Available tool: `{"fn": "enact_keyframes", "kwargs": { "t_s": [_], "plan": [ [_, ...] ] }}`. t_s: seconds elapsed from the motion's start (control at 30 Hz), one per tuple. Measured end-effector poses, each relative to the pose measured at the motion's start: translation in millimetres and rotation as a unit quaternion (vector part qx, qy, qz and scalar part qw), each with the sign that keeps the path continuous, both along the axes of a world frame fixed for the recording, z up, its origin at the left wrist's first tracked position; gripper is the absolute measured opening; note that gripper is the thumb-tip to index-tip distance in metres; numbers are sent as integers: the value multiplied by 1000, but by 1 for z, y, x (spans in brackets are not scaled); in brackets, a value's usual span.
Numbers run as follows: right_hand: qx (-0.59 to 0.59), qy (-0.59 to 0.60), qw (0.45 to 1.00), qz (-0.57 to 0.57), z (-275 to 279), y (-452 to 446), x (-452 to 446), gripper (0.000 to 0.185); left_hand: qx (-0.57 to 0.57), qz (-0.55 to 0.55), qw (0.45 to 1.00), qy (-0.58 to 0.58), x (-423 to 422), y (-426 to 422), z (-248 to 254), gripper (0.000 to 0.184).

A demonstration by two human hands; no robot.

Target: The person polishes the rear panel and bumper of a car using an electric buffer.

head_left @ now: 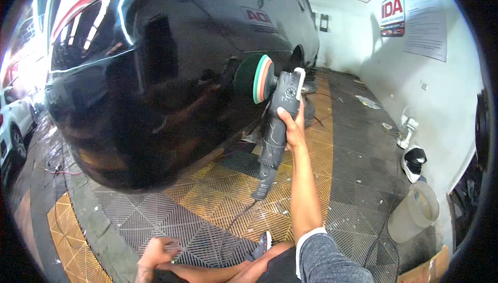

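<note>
My right hand [293, 127] is wrapped round the body of a black polisher [280, 112], thumb on its near side. The polisher's round pad [262, 79], with green and orange layers, faces the glossy black car [171, 75] beside its rear corner; whether it touches the paint I cannot tell. A cord runs down from the tool's lower end. Low in the view, away from the tool, my left hand [160, 252] is over my bent leg, its fingers partly blurred by motion and apart, with nothing in them.
A translucent bucket [413, 213] stands at the right, near a black and white shoe [414, 163] and the white wall [415, 91]. Cords lie across the grated floor [207, 189]. A cardboard piece [425, 271] is at lower right. A white car [18, 117] is far left.
</note>
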State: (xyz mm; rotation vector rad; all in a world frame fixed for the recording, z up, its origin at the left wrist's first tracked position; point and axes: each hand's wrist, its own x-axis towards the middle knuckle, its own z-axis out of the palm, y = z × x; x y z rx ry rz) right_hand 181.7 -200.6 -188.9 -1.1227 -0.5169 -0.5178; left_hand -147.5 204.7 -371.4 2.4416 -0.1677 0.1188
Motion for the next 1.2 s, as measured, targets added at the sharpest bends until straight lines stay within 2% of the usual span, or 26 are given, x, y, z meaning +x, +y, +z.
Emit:
{"fn": "enact_keyframes", "kwargs": {
  "t_s": [0.07, 0.17, 0.27, 0.33, 0.43, 0.5, 0.57, 0.63, 0.67, 0.7, 0.73, 0.77, 0.8, 0.87, 0.93, 0.97, 1.03, 1.1, 1.17, 1.2],
  "plan": [
    [-18, -19, 1000, 5, -9, 5, -12, 102, -1, -103, 993, -65, 16, -58, 73, 28],
    [-47, -23, 998, -30, -23, 23, -36, 102, -142, -207, 939, -235, 22, -117, 163, 21],
    [-47, -48, 997, -34, -36, 42, -55, 102, -205, -317, 808, -452, 4, -171, 215, 50],
    [-49, -67, 996, -33, -36, 49, -67, 101, -294, -379, 757, -444, -15, -198, 231, 59],
    [-90, -95, 989, -67, -28, 52, -83, 101, -418, -486, 649, -409, -40, -233, 257, 91],
    [-60, -86, 994, -20, -19, 57, -95, 100, -446, -513, 610, -407, -49, -237, 263, 104],
    [-54, -80, 995, -27, -19, 58, -95, 102, -408, -553, 654, -316, -50, -236, 267, 109],
    [-106, -120, 979, -125, -17, 61, -104, 96, -342, -566, 704, -259, -46, -230, 273, 115],
    [-117, -143, 976, -116, -4, 64, -117, 99, -220, -459, 784, -355, -41, -225, 286, 79],
    [-100, -32, 994, -30, 4, 64, -138, 101, -120, -395, 825, -386, -21, -227, 304, 69],
    [-91, -31, 995, -27, 9, 78, -146, 101, -13, -331, 849, -412, -2, -230, 325, 65],
    [-102, -81, 989, -67, 16, 88, -153, 103, 58, -243, 837, -486, 32, -233, 322, 72],
    [-113, -129, 979, -111, 21, 93, -159, 106, 133, -185, 796, -561, 64, -231, 324, 80],
    [-167, -223, 952, -124, 13, 89, -141, 105, 214, -149, 793, -550, 112, -218, 329, 89],
    [-163, -156, 967, -114, 22, 98, -166, 120, 230, -124, 771, -580, 124, -209, 342, 73],
    [-114, -194, 968, -108, 25, 109, -169, 118, 189, -133, 796, -560, 126, -200, 349, 66],
    [-109, -177, 975, -80, 40, 116, -197, 116, 142, -160, 794, -568, 121, -186, 368, 66],
    [-119, -223, 960, -123, 43, 127, -198, 118, 93, -135, 857, -488, 102, -181, 379, 52],
    [-150, -174, 971, -67, 50, 129, -216, 123, 111, -57, 887, -444, 73, -181, 388, 34],
    [-151, -180, 971, -45, 50, 130, -220, 125, 106, -51, 878, -463, 66, -176, 387, 29]
  ]
}}
